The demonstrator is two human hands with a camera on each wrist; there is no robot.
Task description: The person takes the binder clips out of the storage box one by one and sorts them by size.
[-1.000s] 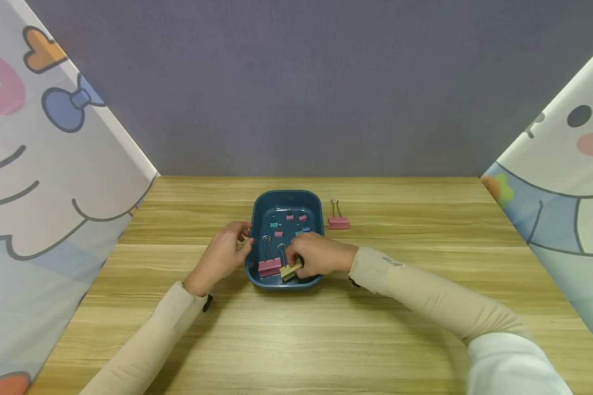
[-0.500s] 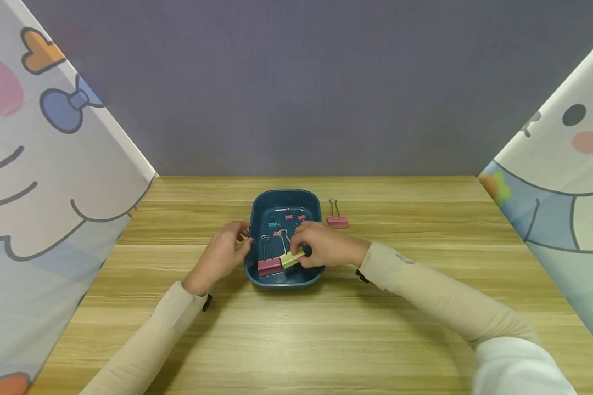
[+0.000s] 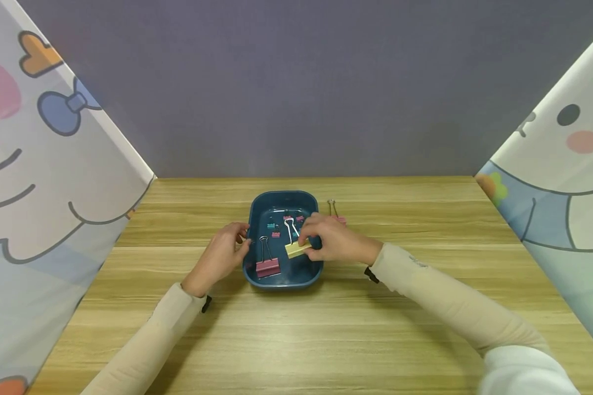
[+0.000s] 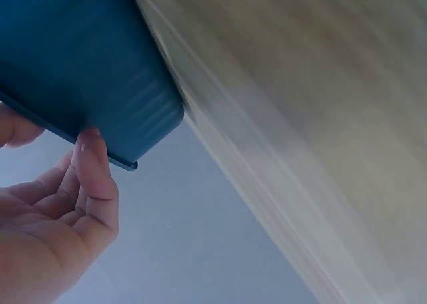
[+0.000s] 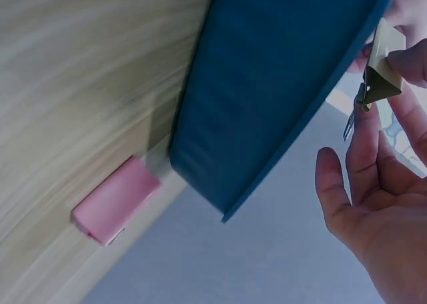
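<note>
Over the blue tray point(image 3: 283, 284), my right hand point(image 3: 337, 240) pinches a yellow binder clip point(image 3: 296, 250) between thumb and fingers. The clip's wire handles point toward the back of the tray; its triangular end point(image 5: 383, 84) shows in the right wrist view. A large pink binder clip point(image 3: 268, 267) lies in the tray's near left part. Several small pink and teal clips point(image 3: 271, 225) are scattered farther back, some hidden by my right hand. At the tray's left rim, my left hand point(image 3: 222, 252) has its fingers bent, thumb and fingers holding the rim point(image 4: 120, 162).
Another large pink binder clip point(image 5: 117, 201) lies on the wooden table point(image 3: 217, 340) just right of the tray, partly covered by my right hand in the head view. A grey panel point(image 3: 306, 88) stands behind the table, with cartoon-printed panels at both sides.
My right hand has lifted the yellow binder clip from beside the pink one and moved it back and slightly right. The left hand has stayed at the rim.
</note>
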